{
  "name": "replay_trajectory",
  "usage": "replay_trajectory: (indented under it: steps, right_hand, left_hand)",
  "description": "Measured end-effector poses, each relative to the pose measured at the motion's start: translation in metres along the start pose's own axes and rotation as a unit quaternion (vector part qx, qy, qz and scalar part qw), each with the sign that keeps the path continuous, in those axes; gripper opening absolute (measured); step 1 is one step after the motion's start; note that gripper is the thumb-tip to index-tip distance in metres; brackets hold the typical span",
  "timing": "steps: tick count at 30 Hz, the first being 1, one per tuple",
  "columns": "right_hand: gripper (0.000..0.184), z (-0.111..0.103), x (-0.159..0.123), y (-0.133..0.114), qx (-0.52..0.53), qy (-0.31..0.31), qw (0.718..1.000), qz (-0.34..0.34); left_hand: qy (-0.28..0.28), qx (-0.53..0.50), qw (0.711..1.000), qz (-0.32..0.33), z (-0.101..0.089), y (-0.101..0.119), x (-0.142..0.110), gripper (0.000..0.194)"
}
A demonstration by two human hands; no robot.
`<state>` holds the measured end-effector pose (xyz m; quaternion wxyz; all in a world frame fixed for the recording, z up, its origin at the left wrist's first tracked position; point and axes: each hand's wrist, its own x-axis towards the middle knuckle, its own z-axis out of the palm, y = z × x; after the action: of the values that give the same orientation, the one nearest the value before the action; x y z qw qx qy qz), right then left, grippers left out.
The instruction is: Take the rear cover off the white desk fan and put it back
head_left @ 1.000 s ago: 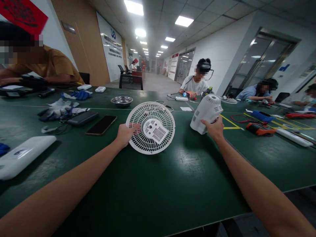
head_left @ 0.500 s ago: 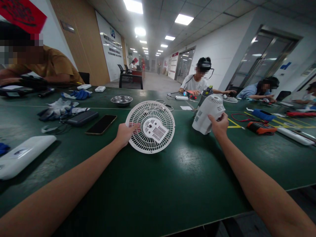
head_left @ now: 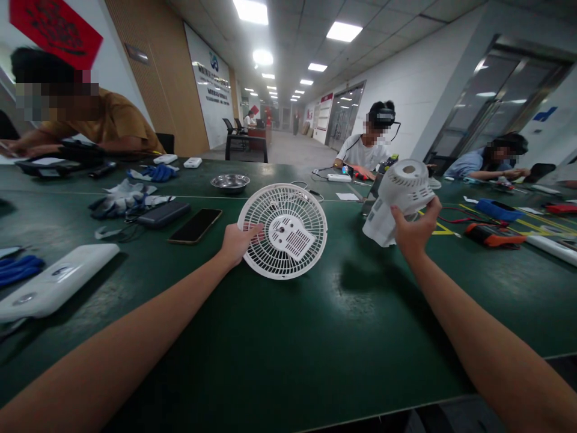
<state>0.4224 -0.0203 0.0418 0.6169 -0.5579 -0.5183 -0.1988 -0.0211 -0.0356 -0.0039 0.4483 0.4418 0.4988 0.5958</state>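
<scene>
A round white fan grille [head_left: 282, 231] with a vented centre plate is tilted up in front of me. My left hand [head_left: 239, 243] grips its left rim, thumb over the slats and the other fingers hidden behind. To the right, my right hand [head_left: 417, 225] holds a white plastic fan housing [head_left: 390, 204] by its right side, thumb in front and fingers round the slotted top. That housing leans to the right above the green table [head_left: 288, 337], its round vented end uppermost.
A black phone [head_left: 196, 226], dark power bank [head_left: 164, 214], gloves [head_left: 121, 198] and white device [head_left: 63, 281] lie at left. Behind the grille is a metal bowl [head_left: 230, 182]. An orange multimeter [head_left: 494, 235] lies at right. Other people sit around the table.
My right hand has raised the housing slightly and tilted it, so its round vented end shows more. The left hand keeps its grip on the grille. The whole view has shifted a little.
</scene>
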Motion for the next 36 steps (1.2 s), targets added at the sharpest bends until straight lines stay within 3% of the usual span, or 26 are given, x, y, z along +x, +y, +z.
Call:
replay_trajectory:
  steps: [6, 9, 14, 19, 21, 23, 26, 28, 29, 30, 33, 35, 36]
  right_hand:
    - [0.08, 0.018, -0.037, -0.056, 0.01, -0.14, 0.989, -0.041]
    - [0.078, 0.028, -0.056, -0.073, 0.012, -0.201, 0.979, -0.02]
    - [0.078, 0.044, -0.073, -0.07, -0.033, -0.347, 0.936, 0.049]
    - [0.075, 0.057, -0.08, -0.057, -0.124, -0.43, 0.892, 0.063]
    - [0.074, 0.057, -0.08, -0.058, -0.139, -0.44, 0.886, 0.043]
    - [0.073, 0.053, -0.078, -0.065, -0.12, -0.409, 0.905, 0.013]
    - [0.059, 0.042, -0.076, -0.087, 0.0, -0.335, 0.941, -0.038]
    - [0.046, 0.036, -0.081, -0.106, 0.121, -0.348, 0.93, -0.01]
    - [0.042, 0.033, -0.086, -0.117, 0.183, -0.373, 0.908, 0.048]
    - [0.041, 0.031, -0.093, -0.126, 0.249, -0.425, 0.861, 0.122]
    - [0.039, 0.028, -0.115, -0.152, 0.405, -0.515, 0.678, 0.332]
    - [0.035, 0.025, -0.124, -0.164, 0.463, -0.533, 0.584, 0.4]
    - [0.033, 0.023, -0.126, -0.168, 0.482, -0.533, 0.557, 0.417]
  left_hand:
    - [0.012, 0.003, 1.0, 0.009, 0.002, 0.001, -0.001, 0.018]
    - [0.007, 0.002, 1.0, 0.009, 0.002, 0.003, -0.003, 0.013]
    - [-0.001, -0.002, 1.0, 0.013, 0.001, 0.003, -0.004, 0.012]
    - [-0.004, 0.003, 1.0, 0.012, 0.002, 0.002, -0.003, 0.012]
    - [0.0, 0.007, 1.0, 0.013, 0.002, 0.003, -0.003, 0.012]
    - [0.003, 0.01, 1.0, 0.018, 0.002, 0.003, -0.003, 0.012]
    - [0.004, 0.012, 1.0, 0.021, 0.002, 0.004, -0.004, 0.013]
    - [0.009, 0.01, 1.0, 0.014, 0.003, 0.005, -0.004, 0.015]
    - [0.013, 0.006, 1.0, 0.012, 0.003, 0.004, -0.004, 0.016]
    - [0.017, 0.0, 1.0, 0.012, 0.003, 0.003, -0.004, 0.017]
    - [0.024, -0.014, 0.999, 0.041, 0.003, 0.0, -0.004, 0.022]
    - [0.025, -0.005, 0.997, 0.076, 0.002, -0.002, -0.003, 0.026]
    - [0.024, 0.004, 0.995, 0.093, 0.001, -0.003, -0.003, 0.027]
